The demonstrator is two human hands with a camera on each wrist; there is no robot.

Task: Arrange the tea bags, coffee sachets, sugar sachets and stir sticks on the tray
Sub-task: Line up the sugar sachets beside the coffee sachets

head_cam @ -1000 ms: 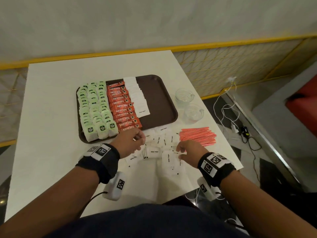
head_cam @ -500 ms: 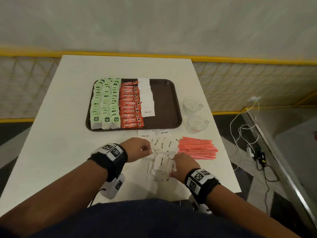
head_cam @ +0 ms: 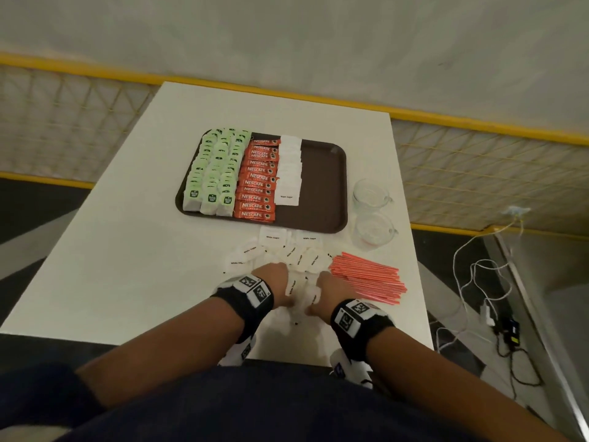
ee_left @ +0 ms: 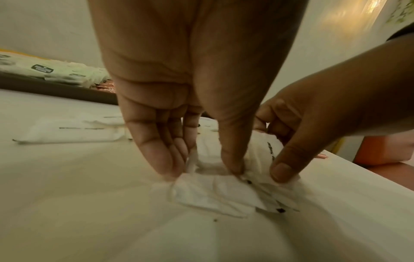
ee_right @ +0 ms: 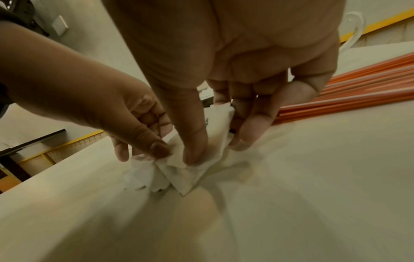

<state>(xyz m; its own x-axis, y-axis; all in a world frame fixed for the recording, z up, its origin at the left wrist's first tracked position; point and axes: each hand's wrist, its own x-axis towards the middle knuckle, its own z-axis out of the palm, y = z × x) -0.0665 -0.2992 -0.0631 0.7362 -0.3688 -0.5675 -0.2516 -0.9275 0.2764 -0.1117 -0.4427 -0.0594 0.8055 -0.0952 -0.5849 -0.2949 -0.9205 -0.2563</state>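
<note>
Head view has both forearms reaching in from the bottom of the frame, meeting at lower centre on the white table (head_cam: 105, 250). The left hand (head_cam: 275, 282) and right hand (head_cam: 331, 287) face each other, knuckles up, with a small bunch of white sugar sachets (head_cam: 298, 290) squeezed between them, close to the table's near edge.

Left wrist view shows what the head view hides: the left hand's fingertips (ee_left: 165, 166) point straight down and its thumb comes down beside them, pinching the bunch against the tabletop, while the right hand's thumb presses a sachet edge from the right of the frame. Right wrist view shows the right hand's fingers (ee_right: 251, 131) curled behind one upright sachet and its thumb on the front.

More loose sugar sachets (head_cam: 287, 250) lie scattered just above the hands, between them and the brown tray (head_cam: 322, 186). On the tray, green tea bags (head_cam: 216, 173) fill the left part, red Nescafé coffee sachets (head_cam: 259, 183) form a column beside them, and a column of white sugar sachets follows; the tray's right part is bare. Red stir sticks (head_cam: 366, 277) lie in a flat bundle just right of the right hand. Two glass cups (head_cam: 371, 212) stand right of the tray, near the table's right edge.
</note>
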